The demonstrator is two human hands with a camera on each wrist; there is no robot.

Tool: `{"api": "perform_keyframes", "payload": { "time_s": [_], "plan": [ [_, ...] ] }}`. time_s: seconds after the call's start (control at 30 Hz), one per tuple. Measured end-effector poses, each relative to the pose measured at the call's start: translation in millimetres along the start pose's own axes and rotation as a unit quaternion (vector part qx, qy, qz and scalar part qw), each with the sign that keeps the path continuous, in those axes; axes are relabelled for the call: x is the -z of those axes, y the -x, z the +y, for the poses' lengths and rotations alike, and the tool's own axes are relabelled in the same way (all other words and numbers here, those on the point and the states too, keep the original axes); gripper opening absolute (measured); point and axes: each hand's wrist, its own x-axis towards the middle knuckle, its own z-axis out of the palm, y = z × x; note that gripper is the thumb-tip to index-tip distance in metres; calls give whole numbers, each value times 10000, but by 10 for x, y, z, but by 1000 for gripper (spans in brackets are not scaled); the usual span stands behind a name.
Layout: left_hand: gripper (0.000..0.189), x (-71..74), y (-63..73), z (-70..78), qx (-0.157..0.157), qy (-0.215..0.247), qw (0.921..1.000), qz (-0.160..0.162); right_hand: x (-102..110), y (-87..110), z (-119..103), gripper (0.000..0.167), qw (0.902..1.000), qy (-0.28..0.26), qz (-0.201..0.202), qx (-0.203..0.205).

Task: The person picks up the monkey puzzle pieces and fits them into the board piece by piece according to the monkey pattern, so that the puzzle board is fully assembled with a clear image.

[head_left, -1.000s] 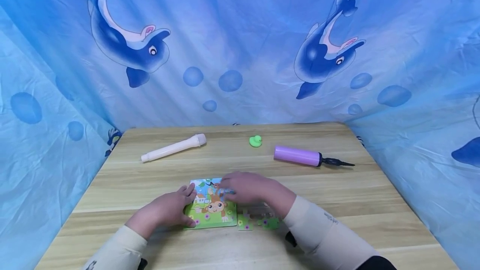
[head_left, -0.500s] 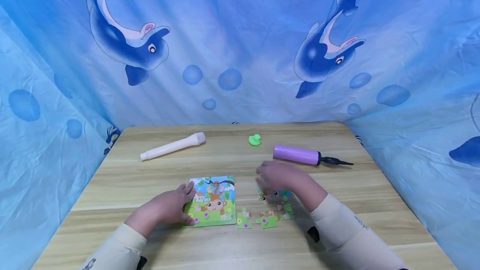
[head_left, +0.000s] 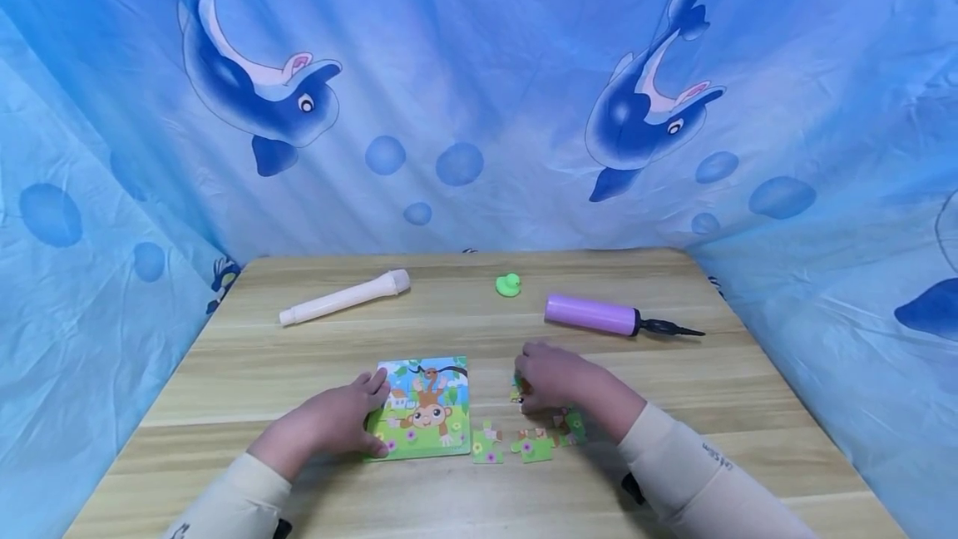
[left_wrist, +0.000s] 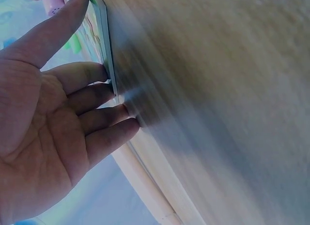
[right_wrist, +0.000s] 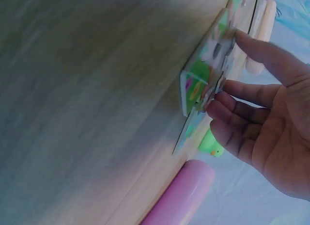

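Observation:
A puzzle board point(head_left: 437, 437) with an upside-down monkey picture lies on the wooden table. Along its left side rests my left hand point(head_left: 329, 418), thumb near the lower corner and fingertips near the upper one. In the left wrist view, its fingers point(left_wrist: 77, 75) meet the edge of the board loosely. To the right of the board, my right hand point(head_left: 557, 377) pinches a puzzle piece point(head_left: 516, 393) that it mostly covers. The right wrist view has the thumb and fingers point(right_wrist: 247, 91) on either side of pieces. Several loose pieces point(head_left: 535, 446) with green edges lie below this hand.
Behind the board stretches a pale microphone-shaped stick point(head_left: 346, 298). A small green toy duck point(head_left: 508, 285) sits at the back centre. At the back right lies a purple hand pump point(head_left: 591, 314) with a black nozzle. Blue dolphin-print curtains point(head_left: 464, 90) surround the table point(head_left: 674, 456).
My right hand has left the board's upper right, moved right to the loose pieces, and come down onto one there. The left hand has stayed at the board's left edge.

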Motion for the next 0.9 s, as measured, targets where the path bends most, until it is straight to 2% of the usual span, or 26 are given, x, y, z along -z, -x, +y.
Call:
{"api": "perform_keyframes", "payload": {
  "time_s": [0.3,0.5,0.7,0.9],
  "plan": [
    [96,-13,-2,-15,-16,-9,10000,-13,-22,-18,-71,32,9989,297,257,254],
    [97,-20,-22,-27,-14,-13,10000,-3,5,-78,-138,33,9985,174,354,380],
    [98,-7,-20,-27,6,-22,10000,4,126,-207,-342,34,9965,179,466,671],
    [97,4,-19,-23,-14,-13,10000,-7,183,-353,-571,28,9906,378,643,1144]
  ]
}}
